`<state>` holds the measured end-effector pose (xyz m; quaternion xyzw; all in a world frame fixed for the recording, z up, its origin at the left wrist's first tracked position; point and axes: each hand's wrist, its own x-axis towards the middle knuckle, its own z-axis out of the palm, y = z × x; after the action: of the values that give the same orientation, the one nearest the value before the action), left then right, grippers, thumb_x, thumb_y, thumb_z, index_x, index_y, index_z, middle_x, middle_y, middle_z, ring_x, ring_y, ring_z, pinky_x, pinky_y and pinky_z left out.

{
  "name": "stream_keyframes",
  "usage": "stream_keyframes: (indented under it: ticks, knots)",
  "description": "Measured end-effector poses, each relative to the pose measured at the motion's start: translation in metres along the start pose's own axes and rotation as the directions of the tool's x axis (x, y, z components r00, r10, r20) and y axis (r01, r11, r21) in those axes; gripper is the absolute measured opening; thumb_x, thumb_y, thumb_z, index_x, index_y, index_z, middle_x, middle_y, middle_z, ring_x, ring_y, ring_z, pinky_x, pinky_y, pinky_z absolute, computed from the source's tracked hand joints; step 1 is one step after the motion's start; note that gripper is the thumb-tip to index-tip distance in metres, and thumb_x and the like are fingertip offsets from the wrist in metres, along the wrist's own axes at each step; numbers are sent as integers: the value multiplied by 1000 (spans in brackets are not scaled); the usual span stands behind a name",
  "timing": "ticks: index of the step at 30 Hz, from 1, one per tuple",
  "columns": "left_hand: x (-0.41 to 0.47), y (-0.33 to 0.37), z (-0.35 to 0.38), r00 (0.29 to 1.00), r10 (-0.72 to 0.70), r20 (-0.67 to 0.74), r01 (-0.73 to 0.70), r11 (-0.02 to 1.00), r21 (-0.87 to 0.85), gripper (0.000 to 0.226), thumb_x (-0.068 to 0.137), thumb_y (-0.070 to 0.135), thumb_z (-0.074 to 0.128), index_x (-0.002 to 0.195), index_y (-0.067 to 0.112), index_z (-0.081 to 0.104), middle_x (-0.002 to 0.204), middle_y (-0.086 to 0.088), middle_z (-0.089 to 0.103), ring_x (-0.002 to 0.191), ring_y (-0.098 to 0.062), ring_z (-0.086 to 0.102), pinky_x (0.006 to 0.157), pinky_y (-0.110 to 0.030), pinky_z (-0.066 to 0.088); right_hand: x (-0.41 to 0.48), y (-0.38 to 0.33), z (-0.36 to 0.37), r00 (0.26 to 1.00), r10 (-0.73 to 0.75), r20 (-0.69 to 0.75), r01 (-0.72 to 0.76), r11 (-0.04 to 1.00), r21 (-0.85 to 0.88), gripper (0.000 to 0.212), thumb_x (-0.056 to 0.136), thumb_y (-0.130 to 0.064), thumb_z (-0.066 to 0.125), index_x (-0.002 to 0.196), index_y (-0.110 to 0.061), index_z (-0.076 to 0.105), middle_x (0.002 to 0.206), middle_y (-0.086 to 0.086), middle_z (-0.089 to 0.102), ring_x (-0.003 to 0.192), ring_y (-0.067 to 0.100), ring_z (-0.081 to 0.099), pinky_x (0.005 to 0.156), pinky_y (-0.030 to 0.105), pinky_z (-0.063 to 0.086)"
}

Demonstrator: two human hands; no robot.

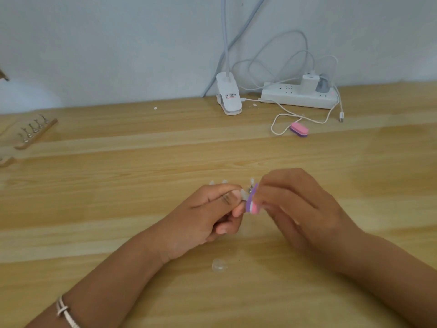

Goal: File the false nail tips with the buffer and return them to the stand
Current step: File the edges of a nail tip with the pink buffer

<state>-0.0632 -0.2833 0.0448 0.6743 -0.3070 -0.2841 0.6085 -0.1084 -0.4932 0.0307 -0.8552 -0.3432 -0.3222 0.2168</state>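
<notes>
**Hands.** Your left hand (pixel 208 216) pinches a tip (pixel 243 197) between thumb and forefinger. Its other fingers curl under the palm. Your right hand (pixel 295 209) grips the buffer (pixel 252 204), with the fingers curled round its far side.

**Buffer and tip.** The buffer stands nearly upright between the two hands, its purple face toward the left hand and its pink face toward the right. The purple face touches the tip just off the left thumb. A small metal part (pixel 249 190) shows just beyond the tip, between the hands. Whether it joins the tip cannot be told.

**Near the hands.** Beyond the left hand's knuckles, three pale tips (pixel 224 181) stick up close to the fingers, which hide whatever carries them. Between your forearms, on your side of the left hand, a loose clear tip (pixel 219 265) lies on the table (pixel 118 197), apart from both hands. A pale band (pixel 63 310) circles your left wrist.

**Far from the hands.** Well to the left of the left hand and beyond it lies the stand (pixel 35 131), a wooden strip bearing a row of metal holders. Well beyond the right hand, a second buffer (pixel 299 129), pink over purple, lies beside a loop of white cable (pixel 274 125). Farther beyond, against the wall, sit a white power strip (pixel 293 97) and, to its left, a white lamp clip (pixel 229 98).
</notes>
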Motion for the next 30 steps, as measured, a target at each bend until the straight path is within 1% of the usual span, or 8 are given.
stream_keyframes:
  ticks: [5,9,13,17,20,25,27,30]
  knots:
    - [0,0,2,998,60,8,-60,997,55,32,101,30,34,77,17,50,60,1,51,43,-14,29,38,-19,26,2,16,-11,976,174,-129,-176,984,0,16,90,7,60,101,-1,69,102,8,65,98,24,62,94,28,46]
    - [1,-2,4,993,121,1,-120,986,117,28,103,19,36,86,7,54,74,-1,63,36,-8,34,40,-18,29,-2,8,-8,995,75,-62,-72,996,57,21,93,7,58,108,-1,70,110,7,64,105,19,60,95,25,45]
    - [1,-4,7,994,110,-1,-109,984,144,26,103,16,38,86,8,56,71,-2,60,35,-10,34,37,-19,28,-3,11,-8,999,-6,42,2,997,79,26,91,11,57,109,-1,72,111,9,64,105,18,59,93,23,45]
    - [1,-4,6,994,112,-7,-109,982,151,25,101,19,42,87,7,59,69,-2,59,35,-6,36,36,-20,27,0,5,-7,999,-19,29,15,990,137,26,90,14,58,105,-1,74,110,10,66,103,22,62,91,27,48]
    - [0,-3,7,992,123,-10,-120,982,143,26,100,14,42,87,21,64,71,-2,61,36,-8,37,36,-22,27,-3,-1,-4,996,-77,41,70,987,144,26,90,14,58,104,-1,74,110,10,67,104,23,63,95,28,46]
    - [3,-4,5,992,123,-38,-117,983,142,24,100,18,45,85,17,63,72,-1,65,33,-10,38,37,-15,29,-2,10,-12,999,31,21,-33,996,78,30,87,16,60,107,-1,74,109,9,65,101,19,62,92,23,45]
    - [2,-4,4,991,127,-49,-120,986,114,26,100,14,46,87,24,67,73,-2,67,34,-10,38,37,-15,29,-1,0,-6,1000,-1,1,1,995,105,28,90,13,58,107,-2,74,110,9,66,101,22,63,93,26,47]
    - [0,-4,4,991,117,-66,-109,987,114,33,100,8,47,89,28,70,69,9,67,35,-8,40,38,-15,31,-3,-10,-2,998,-69,11,69,996,48,29,91,11,56,107,-3,76,110,11,69,101,27,63,93,30,49]
